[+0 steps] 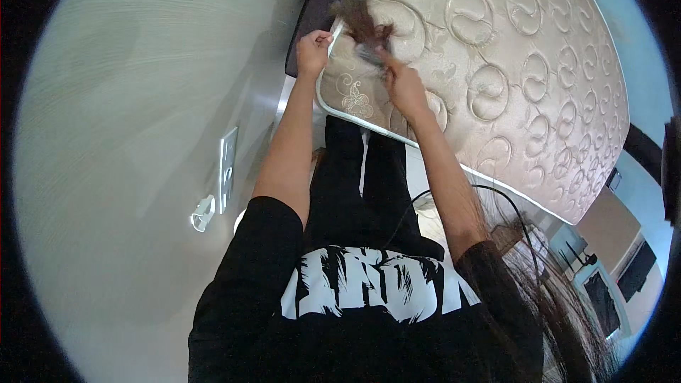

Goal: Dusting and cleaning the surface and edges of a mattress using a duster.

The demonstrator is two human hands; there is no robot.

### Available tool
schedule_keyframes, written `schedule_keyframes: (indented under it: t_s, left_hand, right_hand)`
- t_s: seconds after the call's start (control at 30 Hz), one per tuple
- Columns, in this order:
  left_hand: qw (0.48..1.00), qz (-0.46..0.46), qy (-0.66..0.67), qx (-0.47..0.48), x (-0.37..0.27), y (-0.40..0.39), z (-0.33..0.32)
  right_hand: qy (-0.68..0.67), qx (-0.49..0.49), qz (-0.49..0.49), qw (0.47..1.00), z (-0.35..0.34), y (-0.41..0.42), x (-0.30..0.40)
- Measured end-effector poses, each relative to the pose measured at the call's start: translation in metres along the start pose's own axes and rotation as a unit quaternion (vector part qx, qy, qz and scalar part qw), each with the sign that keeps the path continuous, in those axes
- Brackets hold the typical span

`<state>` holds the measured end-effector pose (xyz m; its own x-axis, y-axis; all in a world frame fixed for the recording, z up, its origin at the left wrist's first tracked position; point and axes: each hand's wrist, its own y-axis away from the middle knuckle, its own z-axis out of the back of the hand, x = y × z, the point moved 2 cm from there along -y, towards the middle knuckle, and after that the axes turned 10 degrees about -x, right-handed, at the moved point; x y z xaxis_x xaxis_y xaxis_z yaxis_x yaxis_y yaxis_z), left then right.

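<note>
In front of me is a beige quilted mattress (488, 90) with white edge piping, round stitched patterns and an embroidered flower near its corner. My right hand (407, 88) grips a brush (367, 26) with brown bristles, blurred as if in motion, over the mattress near its left edge. Its index finger reaches along the brush's grey part; most of the handle is hidden by the hand. At the white piping on that edge, my left hand (313, 54) has its fingers pinched together, apparently on the edge.
A dark bed frame (314, 16) shows beyond the mattress's left edge. The pale wall (133, 117) at left carries a switch plate (227, 170) and a small white fitting (202, 213). A black cable (505, 197) loops by my right arm. Furniture with a mirror-like panel (601, 298) stands at right.
</note>
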<state>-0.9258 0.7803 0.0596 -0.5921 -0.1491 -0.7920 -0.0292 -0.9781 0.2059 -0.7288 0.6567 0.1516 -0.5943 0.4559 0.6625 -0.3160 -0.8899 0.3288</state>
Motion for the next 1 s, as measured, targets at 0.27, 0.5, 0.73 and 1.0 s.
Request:
schedule_keyframes:
  t_s: [0.27,0.5,0.73,1.0]
  left_hand:
    - [0.993,0.09,0.068,0.022,0.012,-0.006,-0.001]
    - [0.993,0.062,0.104,0.018,0.011,0.008,0.01]
    - [0.998,-0.014,-0.059,-0.034,0.034,0.087,0.046]
    - [0.992,0.089,-0.076,-0.036,0.02,0.127,0.058]
  right_hand:
    - [-0.067,-0.08,0.011,0.994,0.013,0.0,0.006]
    - [-0.144,-0.069,0.008,0.987,0.006,0.024,0.0]
    - [-0.105,0.042,0.013,0.994,0.0,0.048,0.014]
    - [-0.134,0.096,0.02,0.986,0.011,0.077,0.02]
